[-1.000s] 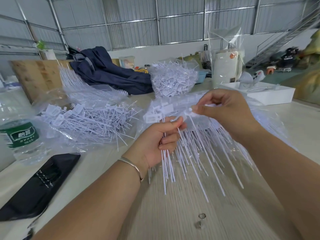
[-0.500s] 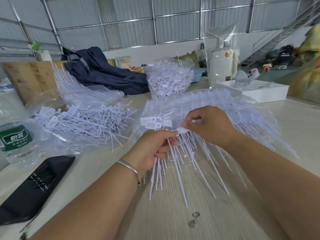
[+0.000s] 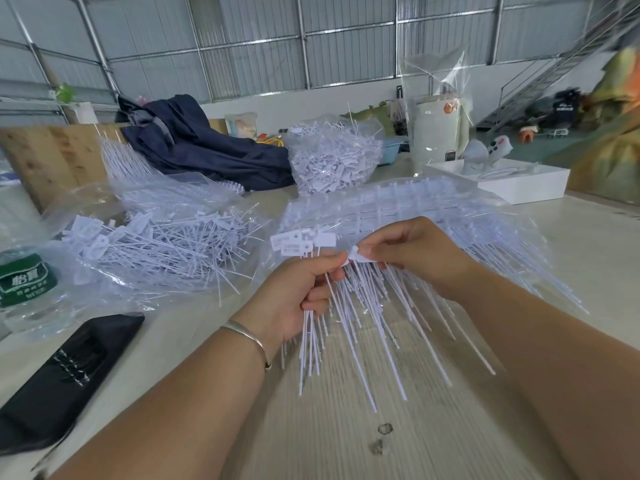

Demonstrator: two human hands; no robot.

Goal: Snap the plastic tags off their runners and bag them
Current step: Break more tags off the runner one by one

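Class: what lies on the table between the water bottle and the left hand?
In the head view, a clear bag of loose tags lies between the bottle and the left hand.

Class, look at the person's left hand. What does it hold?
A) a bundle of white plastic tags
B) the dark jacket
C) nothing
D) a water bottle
A: the left hand curls round a bundle of white plastic tags, stems hanging below its grip.
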